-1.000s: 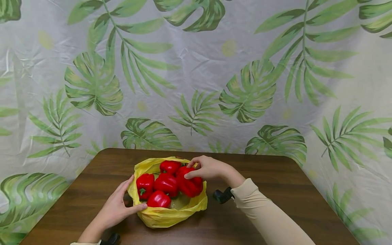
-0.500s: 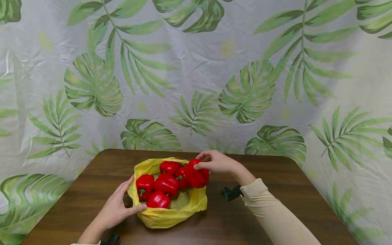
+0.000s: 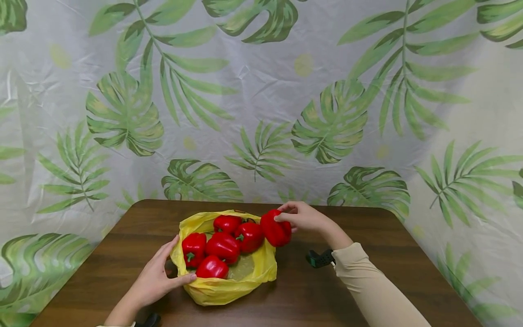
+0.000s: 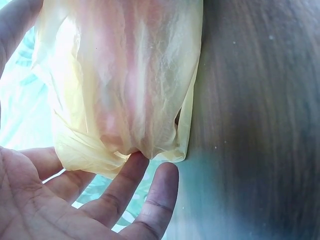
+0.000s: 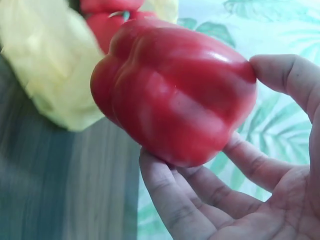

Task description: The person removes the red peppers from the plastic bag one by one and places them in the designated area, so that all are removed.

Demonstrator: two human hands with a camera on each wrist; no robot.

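My right hand (image 3: 308, 220) pinches a red bell pepper (image 3: 273, 231) between thumb and fingers, just past the right rim of the yellow plastic bag (image 3: 222, 291). Close up in the right wrist view, this bell pepper (image 5: 180, 95) rests on the fingertips with the thumb at one end. Inside the open-mouthed bag lie several more red bell peppers (image 3: 222, 246), some with green stems showing. Against the bag's left side rests my left hand (image 3: 153, 278), thumb at the front rim, fingers spread along the side. The left wrist view shows relaxed fingers touching the bag's plastic (image 4: 125, 90).
A dark brown wooden table (image 3: 367, 272) bears the bag, left of its middle. Behind it hangs a pale sheet (image 3: 261, 100) printed with green leaves. Black wrist devices show on both arms.
My right hand has lifted the red bell pepper out of the bag and carried it rightward past the rim. The left hand and the bag have hardly moved.
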